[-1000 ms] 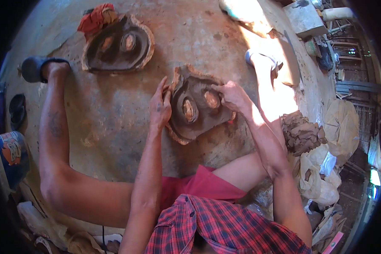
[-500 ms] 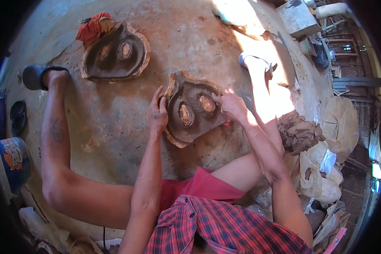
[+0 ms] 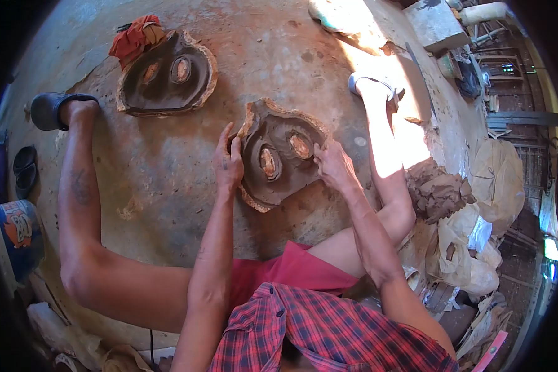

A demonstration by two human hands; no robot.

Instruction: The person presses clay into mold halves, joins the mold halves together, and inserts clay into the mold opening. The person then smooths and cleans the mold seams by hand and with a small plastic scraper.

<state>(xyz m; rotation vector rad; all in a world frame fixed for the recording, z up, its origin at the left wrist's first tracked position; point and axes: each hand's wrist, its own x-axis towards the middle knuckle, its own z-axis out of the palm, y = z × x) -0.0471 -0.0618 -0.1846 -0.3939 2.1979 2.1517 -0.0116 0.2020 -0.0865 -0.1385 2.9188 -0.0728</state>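
Observation:
A mould (image 3: 278,189) lined with dark wet clay rests on the floor in front of me, its rough, light-brown rim wavy at the top. Two oval raised humps with bare orange-brown tops stand up inside the clay. Against the left rim of this mould lies my left hand (image 3: 229,166), fingers stretched out and apart. My right hand (image 3: 335,164) grips the right edge, its fingertips bent over the rim onto the clay and its thumb side partly hidden. Farther off at the left sits a second, similar clay-lined mould (image 3: 195,93).
An orange-red cloth (image 3: 136,38) touches the second mould. Beside my right knee is a heap of dark clay (image 3: 439,191), with plastic bags (image 3: 462,248) behind it. A printed bucket (image 3: 18,239) and dark sandals (image 3: 25,172) are at the left. A pale block (image 3: 436,26) stands at upper right.
My right hand has slid a little down the mould's right edge, and its fingers are more bent. My left hand stays at the left rim with its fingers a bit more spread.

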